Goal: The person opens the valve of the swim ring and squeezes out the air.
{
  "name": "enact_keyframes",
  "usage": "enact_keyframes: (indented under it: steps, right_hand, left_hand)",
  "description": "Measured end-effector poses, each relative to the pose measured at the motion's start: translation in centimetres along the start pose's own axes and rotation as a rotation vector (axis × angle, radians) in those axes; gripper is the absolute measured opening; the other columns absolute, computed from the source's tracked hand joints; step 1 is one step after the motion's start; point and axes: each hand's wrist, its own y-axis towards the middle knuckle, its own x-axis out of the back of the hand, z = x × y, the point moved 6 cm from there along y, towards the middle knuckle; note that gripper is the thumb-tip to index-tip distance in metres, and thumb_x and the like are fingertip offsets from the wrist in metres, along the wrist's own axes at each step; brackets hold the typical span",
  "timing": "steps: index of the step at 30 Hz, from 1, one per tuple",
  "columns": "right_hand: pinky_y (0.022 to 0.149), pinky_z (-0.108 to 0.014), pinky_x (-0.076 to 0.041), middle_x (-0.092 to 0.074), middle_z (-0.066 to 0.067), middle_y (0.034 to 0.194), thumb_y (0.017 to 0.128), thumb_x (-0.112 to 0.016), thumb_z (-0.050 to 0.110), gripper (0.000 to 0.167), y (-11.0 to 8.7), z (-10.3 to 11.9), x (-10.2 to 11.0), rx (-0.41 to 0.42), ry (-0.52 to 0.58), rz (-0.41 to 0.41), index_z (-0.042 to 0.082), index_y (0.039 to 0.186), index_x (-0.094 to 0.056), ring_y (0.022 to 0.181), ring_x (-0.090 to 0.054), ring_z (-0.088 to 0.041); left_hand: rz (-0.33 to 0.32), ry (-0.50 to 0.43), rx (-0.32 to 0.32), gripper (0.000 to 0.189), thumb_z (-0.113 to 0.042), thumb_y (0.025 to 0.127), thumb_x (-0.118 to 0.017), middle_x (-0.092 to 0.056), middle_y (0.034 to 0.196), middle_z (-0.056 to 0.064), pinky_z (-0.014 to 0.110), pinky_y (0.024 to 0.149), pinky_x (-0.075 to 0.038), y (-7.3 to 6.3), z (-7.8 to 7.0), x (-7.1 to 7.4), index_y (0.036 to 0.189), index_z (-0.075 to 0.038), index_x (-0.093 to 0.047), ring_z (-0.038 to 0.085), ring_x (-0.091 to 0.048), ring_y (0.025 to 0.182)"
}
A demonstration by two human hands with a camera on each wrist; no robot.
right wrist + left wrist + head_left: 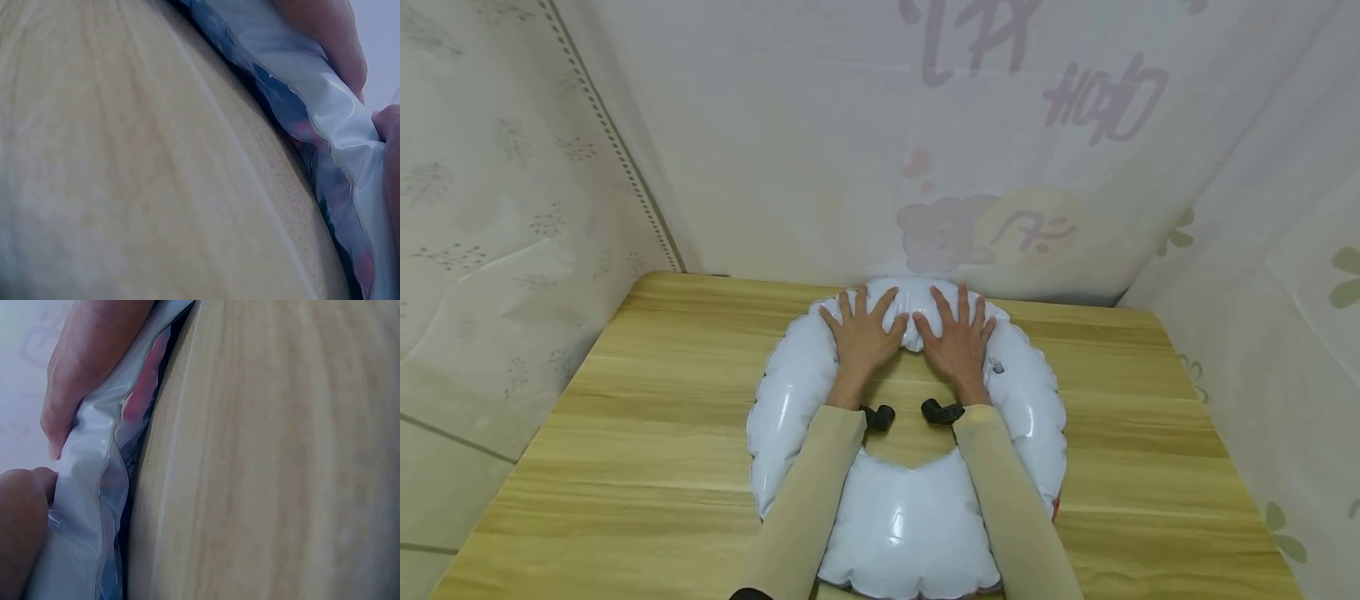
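A white inflatable swim ring [786, 408] lies flat, its glossy surface puffed up with a wrinkled seam round the edge. On its far part rests my left hand [863, 337], palm down with fingers spread. Beside it, my right hand [958, 346] presses on the same part, fingers also spread, the two thumbs close together. A small clear valve [996, 365] shows right of the right hand. In the left wrist view, the ring's side [81, 462] bulges under both hands, with red and blue print low on it. The right wrist view shows the ring [337, 119] creased near the thumbs.
The ring sits on a wood-grain table [647, 433], reaching close to its far edge. Behind the table hangs a pale printed curtain [790, 150], with more patterned cloth on both sides. Small black cameras [880, 417] are strapped at the wrists, over the ring's central hole.
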Motion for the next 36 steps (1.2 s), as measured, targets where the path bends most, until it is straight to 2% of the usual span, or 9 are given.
enact_keyframes:
  steps: [12, 36]
  right_hand:
    - [0.12, -0.077, 0.004, -0.004, -0.011, 0.175, 0.099, -0.029, 0.075, 0.073, -0.05, -0.23, -0.28, -0.021, -0.024, 0.05, 0.039, 0.162, -0.027, 0.158, 0.001, -0.049]
    - [0.12, -0.076, 0.007, -0.005, -0.013, 0.174, 0.1, -0.027, 0.076, 0.073, -0.05, -0.16, -0.5, -0.022, -0.02, 0.084, 0.04, 0.163, -0.024, 0.158, 0.004, -0.049]
  left_hand:
    - [0.017, 0.032, -0.002, 0.058, -0.062, 0.103, -0.04, -0.022, 0.17, 0.016, 0.079, 0.118, 0.002, 0.03, -0.18, -0.13, 0.157, -0.042, -0.038, 0.05, -0.013, 0.157]
    - [0.013, 0.065, -0.001, 0.059, -0.062, 0.102, -0.041, -0.026, 0.169, 0.016, 0.08, 0.118, -0.001, 0.03, -0.37, 0.04, 0.157, -0.041, -0.039, 0.051, -0.017, 0.156]
